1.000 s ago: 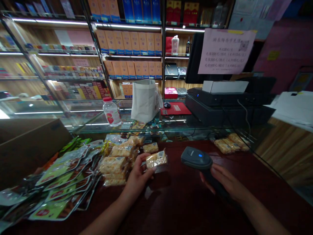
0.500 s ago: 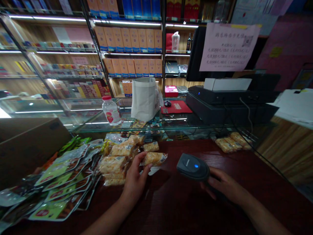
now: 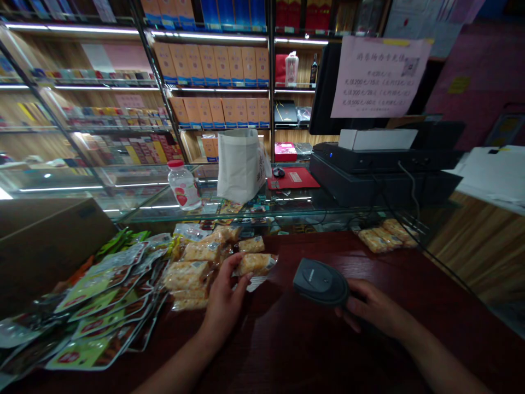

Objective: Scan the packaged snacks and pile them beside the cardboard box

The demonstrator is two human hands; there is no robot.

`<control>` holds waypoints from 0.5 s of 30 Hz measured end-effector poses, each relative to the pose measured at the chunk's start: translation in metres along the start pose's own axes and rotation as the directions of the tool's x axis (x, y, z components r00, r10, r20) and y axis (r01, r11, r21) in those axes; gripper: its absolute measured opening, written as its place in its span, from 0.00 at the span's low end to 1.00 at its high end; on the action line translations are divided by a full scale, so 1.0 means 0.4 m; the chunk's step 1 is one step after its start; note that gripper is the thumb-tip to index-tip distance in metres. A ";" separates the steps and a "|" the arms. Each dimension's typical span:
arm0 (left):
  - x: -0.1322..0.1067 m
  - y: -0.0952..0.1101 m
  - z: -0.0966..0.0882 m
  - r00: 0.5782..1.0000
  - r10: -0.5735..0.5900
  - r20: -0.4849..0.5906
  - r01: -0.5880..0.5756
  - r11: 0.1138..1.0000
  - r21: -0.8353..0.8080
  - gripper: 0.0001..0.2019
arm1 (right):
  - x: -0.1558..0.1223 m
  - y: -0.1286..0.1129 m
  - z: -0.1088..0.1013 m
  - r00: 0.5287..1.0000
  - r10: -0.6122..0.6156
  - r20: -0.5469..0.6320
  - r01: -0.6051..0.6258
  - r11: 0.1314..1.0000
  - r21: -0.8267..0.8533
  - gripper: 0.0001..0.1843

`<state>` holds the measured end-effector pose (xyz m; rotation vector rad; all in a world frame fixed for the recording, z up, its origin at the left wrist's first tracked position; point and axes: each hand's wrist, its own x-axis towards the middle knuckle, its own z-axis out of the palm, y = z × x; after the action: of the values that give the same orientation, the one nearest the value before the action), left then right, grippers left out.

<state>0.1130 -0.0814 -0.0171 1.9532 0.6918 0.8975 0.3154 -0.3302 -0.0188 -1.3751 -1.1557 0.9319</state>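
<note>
My left hand [image 3: 223, 298] pinches a clear-wrapped yellow snack bar [image 3: 256, 264] at its left end, holding it low over the dark red counter [image 3: 311, 339], right beside a pile of the same snack bars [image 3: 192, 268]. My right hand [image 3: 375, 312] is wrapped round the handle of a black barcode scanner [image 3: 320, 282], whose head points left toward the bar, a short gap apart.
Green and silver snack pouches [image 3: 102, 301] fan out at the left beside a cardboard box [image 3: 45, 241]. More snack bars [image 3: 385, 235] lie at the back right. On the glass case stand a bottle [image 3: 184, 186], a white bag [image 3: 240, 164] and a black register [image 3: 381, 169].
My left hand has lowered the snack bar and tipped it flatter toward the counter. The scanner has dropped and moved slightly left, and its blue light no longer shows.
</note>
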 end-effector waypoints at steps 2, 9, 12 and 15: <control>0.001 -0.005 0.001 1.000 0.003 0.000 -0.003 1.000 0.000 0.20 | -0.001 -0.001 0.000 1.000 0.009 -0.008 -0.009 1.000 0.016 0.27; 0.005 -0.020 0.002 1.000 0.004 0.027 -0.007 0.997 0.080 0.26 | 0.006 -0.001 -0.005 0.998 0.027 -0.051 -0.023 0.995 0.092 0.28; 0.004 -0.034 0.003 0.999 0.028 0.032 -0.032 0.990 0.141 0.28 | 0.004 -0.004 -0.007 0.998 0.025 -0.062 -0.018 0.993 0.118 0.28; 0.002 -0.038 0.000 0.991 0.126 0.040 -0.133 0.940 0.314 0.28 | 0.001 -0.008 -0.008 0.997 0.022 -0.074 -0.012 0.990 0.141 0.28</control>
<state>0.1117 -0.0736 -0.0300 2.3122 0.7384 0.8871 0.3182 -0.3308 -0.0151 -1.2968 -1.0041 0.9479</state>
